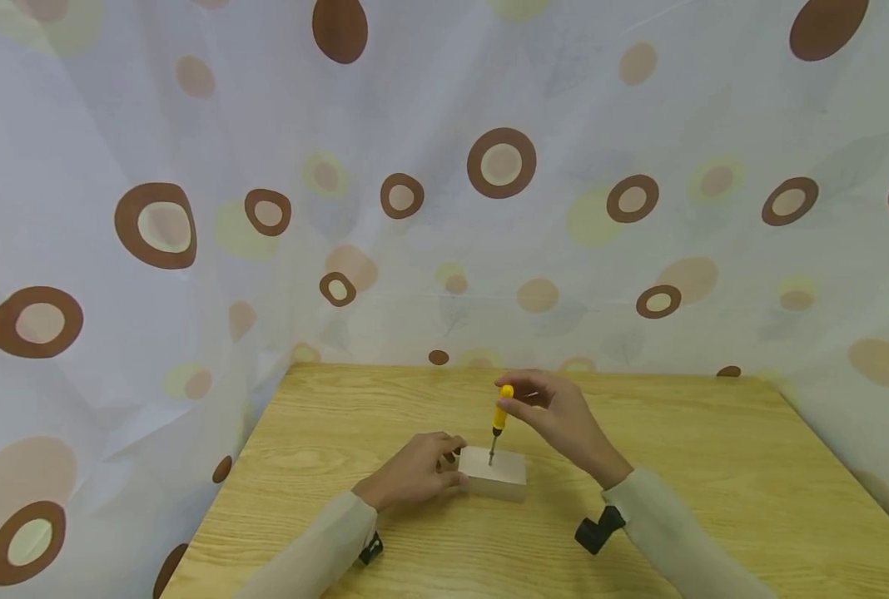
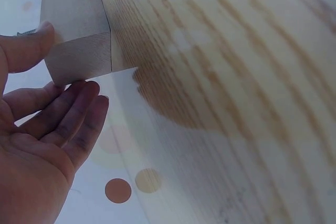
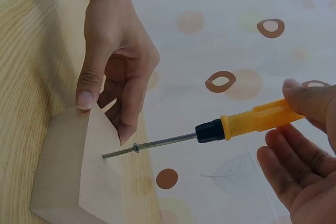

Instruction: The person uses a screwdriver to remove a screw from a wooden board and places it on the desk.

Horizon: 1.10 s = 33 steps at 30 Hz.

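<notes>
A pale wooden block (image 1: 494, 481) lies on the table in the head view. My left hand (image 1: 413, 472) holds its left end, with the thumb on the near side and fingertips at the far side. A screw (image 3: 121, 153) stands in the block's top face, much of its thread showing above the wood. The tip of a yellow screwdriver (image 3: 257, 120) with a black collar meets the screw head, its shaft in line with the screw. Above it, my right hand (image 1: 560, 420) pinches the handle near its top between thumb and fingers.
The wood-grain table (image 1: 714, 482) reaches back to a pale sheet (image 1: 429, 100) printed with brown, pink and yellow spots, which also rises on the left. Black wrist mounts (image 1: 599, 530) sit under both sleeves, close over the tabletop.
</notes>
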### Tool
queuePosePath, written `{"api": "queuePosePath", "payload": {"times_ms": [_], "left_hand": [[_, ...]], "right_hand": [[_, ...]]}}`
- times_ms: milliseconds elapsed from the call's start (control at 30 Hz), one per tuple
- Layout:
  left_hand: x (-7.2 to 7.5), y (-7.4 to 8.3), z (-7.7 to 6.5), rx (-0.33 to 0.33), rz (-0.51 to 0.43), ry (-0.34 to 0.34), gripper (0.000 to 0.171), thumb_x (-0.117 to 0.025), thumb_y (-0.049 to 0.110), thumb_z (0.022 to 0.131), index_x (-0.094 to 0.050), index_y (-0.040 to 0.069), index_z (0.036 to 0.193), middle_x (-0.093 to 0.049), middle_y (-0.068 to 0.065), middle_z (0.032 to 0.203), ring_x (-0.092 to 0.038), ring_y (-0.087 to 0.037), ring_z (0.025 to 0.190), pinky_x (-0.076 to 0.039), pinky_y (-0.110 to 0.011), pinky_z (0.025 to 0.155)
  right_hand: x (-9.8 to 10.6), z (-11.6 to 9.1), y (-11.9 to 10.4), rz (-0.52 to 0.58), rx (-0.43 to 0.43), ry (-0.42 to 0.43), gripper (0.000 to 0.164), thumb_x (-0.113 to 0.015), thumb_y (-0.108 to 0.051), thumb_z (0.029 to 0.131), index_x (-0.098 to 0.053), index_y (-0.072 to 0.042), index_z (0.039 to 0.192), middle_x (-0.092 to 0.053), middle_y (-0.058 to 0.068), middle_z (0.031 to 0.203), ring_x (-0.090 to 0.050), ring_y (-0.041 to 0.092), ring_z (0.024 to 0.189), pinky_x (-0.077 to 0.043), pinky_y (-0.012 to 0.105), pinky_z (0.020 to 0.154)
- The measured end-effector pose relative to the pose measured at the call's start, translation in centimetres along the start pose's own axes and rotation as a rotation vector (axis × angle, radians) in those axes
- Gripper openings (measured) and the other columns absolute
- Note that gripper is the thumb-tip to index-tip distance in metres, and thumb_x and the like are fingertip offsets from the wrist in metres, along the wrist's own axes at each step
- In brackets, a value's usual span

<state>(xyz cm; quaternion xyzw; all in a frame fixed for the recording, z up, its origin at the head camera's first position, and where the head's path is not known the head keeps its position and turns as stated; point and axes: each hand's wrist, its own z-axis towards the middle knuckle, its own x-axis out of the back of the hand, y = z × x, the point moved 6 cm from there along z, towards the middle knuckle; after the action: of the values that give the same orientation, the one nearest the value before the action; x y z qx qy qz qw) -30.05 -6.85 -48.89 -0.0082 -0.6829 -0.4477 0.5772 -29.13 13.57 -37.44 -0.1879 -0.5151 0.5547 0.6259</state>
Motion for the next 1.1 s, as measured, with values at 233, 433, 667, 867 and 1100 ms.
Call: {"api": "queuePosePath", "payload": {"times_ms": [233, 433, 667, 867, 1100], "left_hand": [[-0.07, 0.24, 0.06, -0.027, 0.012, 0.006, 0.052, -0.073, 0.032, 0.098, -0.061, 0.004, 0.14, -0.068, -0.001, 0.123, -0.067, -0.01, 0.103, -0.055, -0.023, 0.084], [0.03, 0.34, 0.0, -0.029, 0.036, 0.008, 0.052, -0.072, 0.033, 0.099, -0.061, 0.004, 0.14, -0.068, -0.003, 0.123, -0.067, -0.013, 0.104, -0.055, -0.024, 0.085], [0.06, 0.43, 0.05, -0.038, 0.022, 0.009, 0.051, -0.073, 0.031, 0.098, -0.062, 0.003, 0.139, -0.069, -0.003, 0.121, -0.068, -0.013, 0.103, -0.055, -0.023, 0.084], [0.1, 0.23, 0.02, -0.03, 0.04, 0.01, 0.052, -0.073, 0.034, 0.098, -0.062, 0.004, 0.139, -0.069, -0.003, 0.123, -0.067, -0.012, 0.104, -0.055, -0.024, 0.085], [0.18, 0.29, -0.06, -0.028, 0.051, 0.009, 0.052, -0.072, 0.033, 0.098, -0.061, 0.004, 0.14, -0.068, -0.003, 0.124, -0.067, -0.014, 0.105, -0.055, -0.025, 0.085]], "right_hand": [[0.27, -0.21, 0.54, 0.022, -0.027, 0.04, 0.031, -0.081, -0.027, 0.091, -0.071, -0.018, 0.119, -0.074, 0.0, 0.107, -0.072, 0.018, 0.095, -0.059, 0.032, 0.082], [-0.12, 0.1, 0.44, 0.005, 0.006, -0.025, 0.028, -0.074, -0.025, 0.098, -0.07, -0.022, 0.125, -0.072, 0.001, 0.116, -0.07, 0.017, 0.103, -0.058, 0.031, 0.088], [0.25, -0.08, 0.7, 0.017, -0.034, 0.039, 0.032, -0.083, -0.027, 0.089, -0.07, -0.018, 0.117, -0.073, 0.001, 0.103, -0.072, 0.019, 0.09, -0.059, 0.031, 0.079], [0.15, 0.08, 0.61, 0.027, -0.004, -0.005, 0.026, -0.076, -0.024, 0.096, -0.071, -0.019, 0.121, -0.073, 0.0, 0.113, -0.071, 0.018, 0.099, -0.058, 0.031, 0.085], [-0.22, -0.05, 0.34, -0.027, -0.004, 0.011, 0.028, -0.076, -0.025, 0.096, -0.07, -0.021, 0.124, -0.072, -0.001, 0.111, -0.069, 0.018, 0.098, -0.058, 0.031, 0.084]]}}
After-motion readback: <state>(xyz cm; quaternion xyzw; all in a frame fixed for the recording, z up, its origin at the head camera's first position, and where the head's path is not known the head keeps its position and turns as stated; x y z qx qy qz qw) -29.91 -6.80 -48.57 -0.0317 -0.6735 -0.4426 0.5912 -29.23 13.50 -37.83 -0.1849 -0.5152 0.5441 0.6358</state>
